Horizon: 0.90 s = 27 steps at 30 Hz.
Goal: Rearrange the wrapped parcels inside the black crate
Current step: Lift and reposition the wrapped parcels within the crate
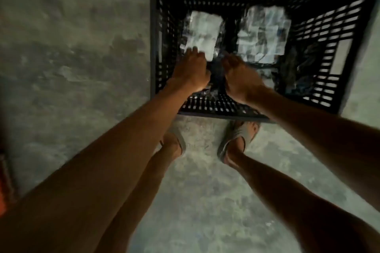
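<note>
A black slatted crate stands on the concrete floor in front of my feet. Inside lie two parcels wrapped in clear, crinkled plastic: a left parcel and a right parcel, with a dark gap between them. My left hand is inside the crate, fingers curled over the near edge of the left parcel. My right hand reaches down into the gap near the right parcel's near corner, fingers bent onto shiny plastic wrap; what it grips is blurred. More dark wrapped material lies at the crate's right side.
Bare grey concrete floor surrounds the crate. My two feet in grey sandals stand right against the crate's near wall. Something orange shows at the far left edge.
</note>
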Each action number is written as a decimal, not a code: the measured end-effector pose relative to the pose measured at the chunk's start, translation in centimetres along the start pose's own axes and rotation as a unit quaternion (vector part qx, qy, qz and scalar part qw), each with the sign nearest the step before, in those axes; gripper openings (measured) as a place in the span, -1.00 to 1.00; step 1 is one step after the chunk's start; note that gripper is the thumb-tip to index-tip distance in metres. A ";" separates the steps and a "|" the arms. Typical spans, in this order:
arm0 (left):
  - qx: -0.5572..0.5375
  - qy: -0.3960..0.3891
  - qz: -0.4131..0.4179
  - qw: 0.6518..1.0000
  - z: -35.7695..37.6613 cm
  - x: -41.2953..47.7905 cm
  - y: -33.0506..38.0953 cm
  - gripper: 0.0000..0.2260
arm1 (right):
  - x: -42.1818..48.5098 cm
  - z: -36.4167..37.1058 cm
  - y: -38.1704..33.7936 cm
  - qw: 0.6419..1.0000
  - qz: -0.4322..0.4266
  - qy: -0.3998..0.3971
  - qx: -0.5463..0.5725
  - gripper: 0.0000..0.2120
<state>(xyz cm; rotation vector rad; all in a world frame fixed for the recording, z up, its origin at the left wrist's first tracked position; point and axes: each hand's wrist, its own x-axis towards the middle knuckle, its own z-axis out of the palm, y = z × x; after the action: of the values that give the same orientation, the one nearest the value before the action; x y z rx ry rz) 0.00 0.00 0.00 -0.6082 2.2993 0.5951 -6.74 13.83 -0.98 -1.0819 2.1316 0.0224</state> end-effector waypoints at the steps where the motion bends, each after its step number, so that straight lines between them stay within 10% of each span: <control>1: 0.023 0.001 -0.013 1.000 1.0 2.6 -0.5 -0.40 | 2.9 1.7 0.8 1.000 -0.010 0.013 -0.025 -0.24; 8: 0.199 0.033 -0.054 0.978 7.2 12.5 -6.3 -0.12 | 14.4 9.5 3.0 0.972 -0.015 0.111 -0.207 -0.01; 14: 0.325 0.075 -0.039 0.942 9.6 13.7 -7.5 -0.16 | 15.8 11.8 2.4 0.946 0.007 0.182 -0.267 -0.36; 21: 0.379 0.117 -0.087 0.914 11.1 14.5 -5.2 -0.34 | 16.0 10.4 3.2 0.949 -0.001 0.144 -0.280 -0.41; 27: 0.383 0.055 -0.048 0.921 4.4 13.0 -3.8 -0.11 | 14.2 4.3 5.2 0.969 -0.110 0.062 -0.212 -0.33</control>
<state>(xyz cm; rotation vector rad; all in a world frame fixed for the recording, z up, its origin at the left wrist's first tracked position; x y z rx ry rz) -4.28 -3.91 -12.98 -0.3601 2.3359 -0.4034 -13.14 8.73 -14.40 -1.6010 2.1568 0.3262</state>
